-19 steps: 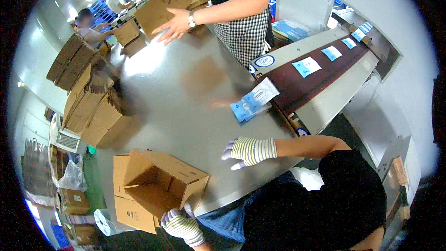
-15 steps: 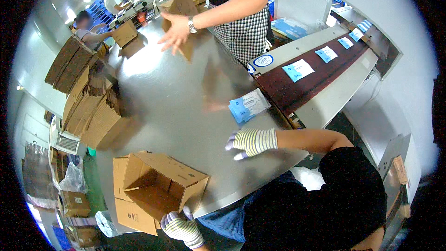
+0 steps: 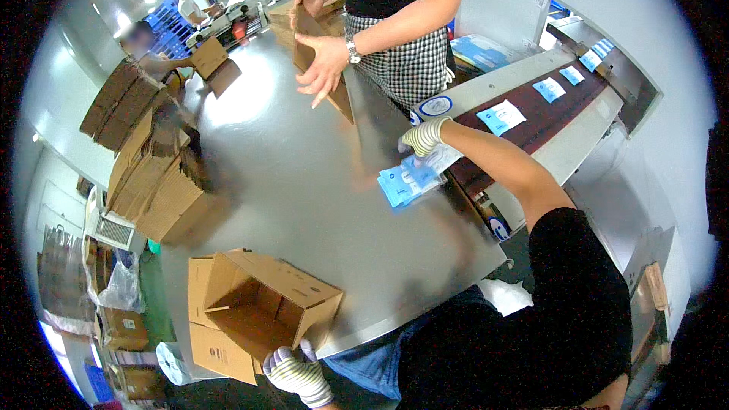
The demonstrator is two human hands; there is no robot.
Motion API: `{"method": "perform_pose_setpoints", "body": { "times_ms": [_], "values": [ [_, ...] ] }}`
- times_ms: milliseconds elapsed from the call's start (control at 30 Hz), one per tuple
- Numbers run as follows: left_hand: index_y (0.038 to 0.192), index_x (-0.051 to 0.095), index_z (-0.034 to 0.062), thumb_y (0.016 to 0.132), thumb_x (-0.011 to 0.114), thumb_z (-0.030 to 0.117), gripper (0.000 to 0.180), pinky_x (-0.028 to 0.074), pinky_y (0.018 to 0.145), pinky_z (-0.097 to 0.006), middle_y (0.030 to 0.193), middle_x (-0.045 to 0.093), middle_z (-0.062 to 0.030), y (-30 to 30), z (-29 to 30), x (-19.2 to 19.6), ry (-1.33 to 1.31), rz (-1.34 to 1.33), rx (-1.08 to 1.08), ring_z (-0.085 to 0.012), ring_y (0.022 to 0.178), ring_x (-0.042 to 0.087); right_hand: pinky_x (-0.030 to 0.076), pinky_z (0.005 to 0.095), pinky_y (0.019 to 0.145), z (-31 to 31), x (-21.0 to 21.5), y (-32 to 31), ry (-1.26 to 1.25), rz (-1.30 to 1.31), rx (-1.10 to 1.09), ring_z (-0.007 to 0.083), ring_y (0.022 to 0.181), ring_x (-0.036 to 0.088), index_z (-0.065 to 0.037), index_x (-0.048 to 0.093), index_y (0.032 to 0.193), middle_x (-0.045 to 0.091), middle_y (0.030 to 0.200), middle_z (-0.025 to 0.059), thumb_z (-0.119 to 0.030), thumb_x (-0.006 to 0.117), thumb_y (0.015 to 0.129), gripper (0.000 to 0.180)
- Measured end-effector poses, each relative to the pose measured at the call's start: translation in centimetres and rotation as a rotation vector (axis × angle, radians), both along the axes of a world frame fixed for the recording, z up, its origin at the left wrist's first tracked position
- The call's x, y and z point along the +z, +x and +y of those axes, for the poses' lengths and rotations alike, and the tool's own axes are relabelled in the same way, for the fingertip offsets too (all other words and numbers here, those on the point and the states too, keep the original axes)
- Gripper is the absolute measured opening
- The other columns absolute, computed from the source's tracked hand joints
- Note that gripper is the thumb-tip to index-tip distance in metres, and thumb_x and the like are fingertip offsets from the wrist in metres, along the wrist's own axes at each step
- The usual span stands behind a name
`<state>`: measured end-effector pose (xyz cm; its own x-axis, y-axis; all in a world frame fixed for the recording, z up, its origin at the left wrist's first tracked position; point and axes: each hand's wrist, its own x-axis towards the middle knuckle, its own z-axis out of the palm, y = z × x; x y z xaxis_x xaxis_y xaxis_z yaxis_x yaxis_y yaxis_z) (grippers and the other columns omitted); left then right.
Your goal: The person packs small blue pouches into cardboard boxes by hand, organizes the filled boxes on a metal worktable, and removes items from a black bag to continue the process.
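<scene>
My left hand, in a striped glove, grips the near edge of an open cardboard box. The box lies tipped on its side at the table's front left, its opening toward me and its flaps spread. At the end of the conveyor, my right hand, in a matching glove, has its fingers bent down on a blue and white packet. Part of its grip is hidden by the hand. Beneath and beside that packet lie other flat packets in a small overlapping pile on the table.
The conveyor belt carries several spaced packets from a wall opening. Across the grey metal table, a co-worker's hands hold a cardboard piece. Stacks of flattened cartons line the left edge. Another person handles a box farther back.
My right hand has moved away from me, from over the table to the packets at the conveyor's end. The co-worker's hands and cardboard have shifted right. My left hand stays on the box.
</scene>
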<state>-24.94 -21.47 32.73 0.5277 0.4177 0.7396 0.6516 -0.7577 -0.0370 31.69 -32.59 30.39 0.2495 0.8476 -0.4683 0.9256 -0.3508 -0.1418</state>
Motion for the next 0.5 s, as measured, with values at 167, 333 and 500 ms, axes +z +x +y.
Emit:
{"method": "perform_pose_setpoints", "body": {
  "times_ms": [167, 333, 500],
  "values": [
    [0.062, 0.041, 0.0094, 0.085, 0.061, 0.046, 0.048, 0.043, 0.069, -0.043, 0.056, 0.047, -0.0097, 1.1, -1.2, 1.5, -0.093, 0.044, 0.048, -0.0322, 0.058, 0.051, 0.045, 0.0402, 0.092, 2.2, -0.6, -1.2, -0.436, 0.088, -0.028, 0.0303, 0.108, 0.059, 0.000, 0.056, 0.123, 0.061, 0.120, 0.0165, -0.040, 0.070, 0.074, 0.065],
    [0.064, 0.042, 0.0101, 0.084, 0.063, 0.044, 0.045, 0.044, 0.072, -0.043, 0.058, 0.046, -0.0077, 0.1, -1.9, 2.1, -0.081, 0.055, 0.053, -0.0310, 0.062, 0.052, 0.049, 0.0433, 0.085, -1.3, 2.4, -11.7, -0.211, 0.009, 0.048, 0.0319, 0.096, 0.063, -0.001, 0.058, 0.117, 0.064, 0.106, 0.0182, -0.044, 0.076, 0.063, 0.071],
    [0.069, 0.045, 0.0131, 0.080, 0.066, 0.041, 0.037, 0.047, 0.076, -0.041, 0.061, 0.048, -0.0054, 0.8, -1.6, 2.1, -0.143, 0.186, 0.026, -0.0258, 0.065, 0.055, 0.050, 0.0450, 0.081, -5.6, -0.6, -20.4, 0.147, -0.131, 0.175, 0.0346, 0.090, 0.063, -0.006, 0.054, 0.114, 0.063, 0.099, 0.0200, -0.047, 0.078, 0.059, 0.074]
  ]
}}
